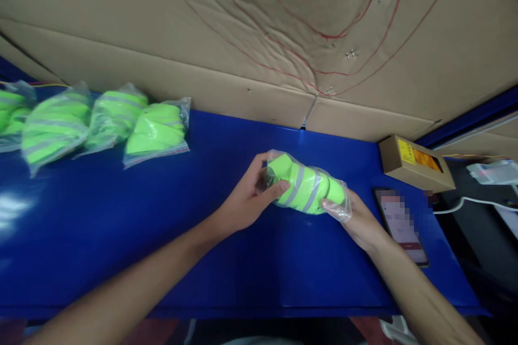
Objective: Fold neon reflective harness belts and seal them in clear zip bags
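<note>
The left hand (247,198) is partly closed around the left end of a fluorescent green fabric bundle with grey reflective stripes (304,184), its thumb laid on top; the right hand (358,220) is likewise curled at the other end, with its thumb over the clear plastic bag (343,210) that wraps the fabric. So the bundle is between the two hands, over the blue tabletop (194,183); whether it touches this surface, I cannot tell. For good handling, I would advise light and equal pressure with flat thumbs, because the fabric seems soft and the thin film may crease if it is pinched. The loose film at the right hand is better smoothed than crushed. About room: to the left of the left hand, the tabletop stretches widely toward a row of similar bagged bundles (156,128). On the right it is tighter: a smartphone (400,226) lies just beside the right forearm, and a cardboard box (416,164) sits beyond it. The near table edge passes below both forearms, and a brown wall panel (182,54) closes the far side.
</note>
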A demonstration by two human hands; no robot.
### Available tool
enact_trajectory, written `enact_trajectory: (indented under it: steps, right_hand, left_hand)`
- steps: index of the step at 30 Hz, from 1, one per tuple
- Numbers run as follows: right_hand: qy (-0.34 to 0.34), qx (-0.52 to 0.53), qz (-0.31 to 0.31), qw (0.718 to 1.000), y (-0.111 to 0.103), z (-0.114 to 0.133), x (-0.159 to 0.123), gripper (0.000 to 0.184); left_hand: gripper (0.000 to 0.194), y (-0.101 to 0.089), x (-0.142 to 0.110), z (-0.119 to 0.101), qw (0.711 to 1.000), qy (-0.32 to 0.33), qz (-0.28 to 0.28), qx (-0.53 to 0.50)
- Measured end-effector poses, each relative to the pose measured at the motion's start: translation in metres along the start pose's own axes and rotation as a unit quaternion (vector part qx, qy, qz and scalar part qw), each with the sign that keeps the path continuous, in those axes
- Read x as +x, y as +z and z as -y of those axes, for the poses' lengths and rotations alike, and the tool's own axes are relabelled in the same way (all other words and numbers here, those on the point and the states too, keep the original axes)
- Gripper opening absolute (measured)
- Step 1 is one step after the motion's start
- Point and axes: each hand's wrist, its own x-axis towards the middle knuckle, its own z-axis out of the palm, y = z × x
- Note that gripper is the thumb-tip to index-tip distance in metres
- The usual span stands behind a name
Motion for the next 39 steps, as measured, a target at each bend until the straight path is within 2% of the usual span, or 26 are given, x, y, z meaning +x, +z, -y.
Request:
enact_trajectory:
  steps: [3,6,11,15,19,23,25,28,30,32,34,36,39]
  right_hand:
    - [-0.008,-0.008,-0.021,1.000,-0.001,0.002,0.000,0.066]
    - [-0.002,-0.014,-0.003,1.000,0.002,0.006,-0.001,0.066]
    - [-0.034,-0.014,0.030,0.999,0.007,0.013,-0.002,0.059]
    - [0.031,0.044,0.023,0.998,0.008,0.017,-0.002,0.050]
    - [0.030,0.097,-0.077,0.992,0.003,0.019,-0.001,0.047]
    - [0.030,0.160,-0.133,0.978,-0.004,0.022,0.002,0.049]
    - [0.054,0.173,-0.137,0.974,-0.007,0.023,0.003,0.048]
    - [0.080,0.143,-0.116,0.980,-0.005,0.022,0.003,0.046]
    - [0.085,0.103,-0.082,0.988,0.002,0.019,0.003,0.045]
    - [0.084,0.061,-0.036,0.994,0.014,0.013,0.004,0.043]
    - [0.044,-0.006,-0.009,0.999,0.027,0.005,0.007,0.038]
    - [-0.053,-0.118,-0.029,0.991,0.036,-0.003,0.011,0.034]
    - [-0.183,-0.264,-0.121,0.939,0.036,-0.009,0.015,0.048]
  left_hand:
    - [0.041,0.003,-0.004,0.000,1.000,-0.017,-0.001,0.002]
    - [0.042,0.002,-0.008,-0.001,1.000,-0.026,0.002,0.010]
    - [0.044,0.004,-0.012,-0.006,0.999,-0.037,0.010,0.037]
    - [0.039,-0.003,-0.008,-0.016,0.998,-0.027,-0.012,0.047]
    - [0.032,-0.022,0.005,-0.031,0.992,-0.017,-0.113,0.054]
    - [0.025,-0.045,0.021,-0.051,0.961,-0.021,-0.273,0.029]
    - [0.018,-0.057,0.028,-0.062,0.938,-0.020,-0.345,0.027]
    - [0.014,-0.074,0.036,-0.073,0.906,0.009,-0.422,0.021]
    - [0.013,-0.079,0.038,-0.075,0.897,0.018,-0.442,-0.005]
    - [0.011,-0.078,0.037,-0.073,0.901,-0.005,-0.431,-0.046]
    - [0.008,-0.071,0.035,-0.068,0.908,-0.041,-0.407,-0.097]
    - [0.013,-0.060,0.031,-0.063,0.911,-0.062,-0.382,-0.143]
    - [0.016,-0.042,0.024,-0.058,0.931,-0.060,-0.327,-0.150]
